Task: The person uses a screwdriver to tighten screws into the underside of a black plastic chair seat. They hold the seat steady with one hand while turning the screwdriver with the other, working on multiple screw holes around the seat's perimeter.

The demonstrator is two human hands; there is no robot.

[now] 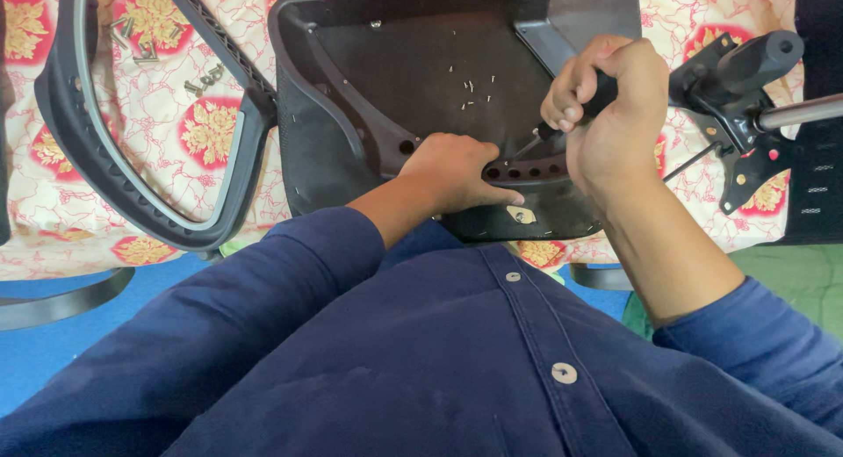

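Screwdriver, at centre right of the frame, is clamped in the right hand, its tip at the slotted rim of the black chair seat base. Left hand presses flat there, fingers together. Loose screws lie inside the base, so fastening looks unfinished.

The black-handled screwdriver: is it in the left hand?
No, the black-handled screwdriver is gripped in the right hand, while the left hand presses on the black plastic chair seat base.
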